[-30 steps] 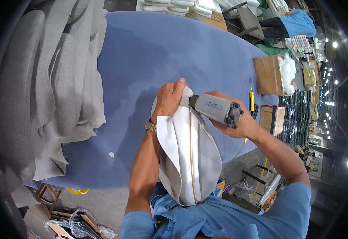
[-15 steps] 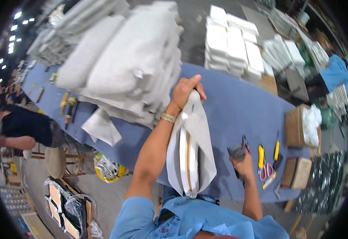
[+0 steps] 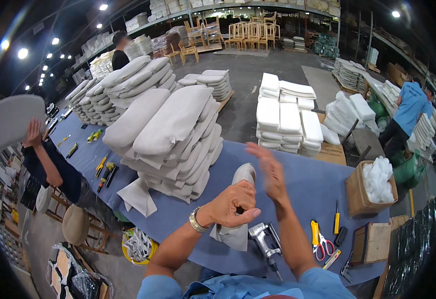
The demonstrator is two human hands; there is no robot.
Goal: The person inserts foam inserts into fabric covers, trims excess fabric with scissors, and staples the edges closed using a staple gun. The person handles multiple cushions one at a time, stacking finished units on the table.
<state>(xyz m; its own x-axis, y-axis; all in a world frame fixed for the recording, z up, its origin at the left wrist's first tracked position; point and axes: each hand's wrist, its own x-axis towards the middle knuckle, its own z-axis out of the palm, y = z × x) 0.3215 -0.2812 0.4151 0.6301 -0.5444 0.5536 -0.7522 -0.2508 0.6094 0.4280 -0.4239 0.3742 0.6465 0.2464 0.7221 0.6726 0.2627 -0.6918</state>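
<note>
My left hand (image 3: 233, 203) grips the top edge of a grey upholstered seat cushion (image 3: 237, 219) that stands on edge on the blue table (image 3: 298, 189). Above and to the right of it, my right hand (image 3: 270, 172) is raised, flat and open, holding nothing. A metal staple gun (image 3: 263, 239) lies on the table just right of the cushion, below my right forearm.
A tall stack of grey cushions (image 3: 170, 142) stands on the table to the left. Scissors (image 3: 320, 241), screwdrivers and a cardboard box of white stuffing (image 3: 375, 184) lie at the right. A person at left (image 3: 48, 164) lifts a cushion. White foam stacks (image 3: 288, 117) stand beyond.
My right hand has let go of the staple gun, which now lies on the table, and has risen open beside the cushion. The view has tilted up toward the hall.
</note>
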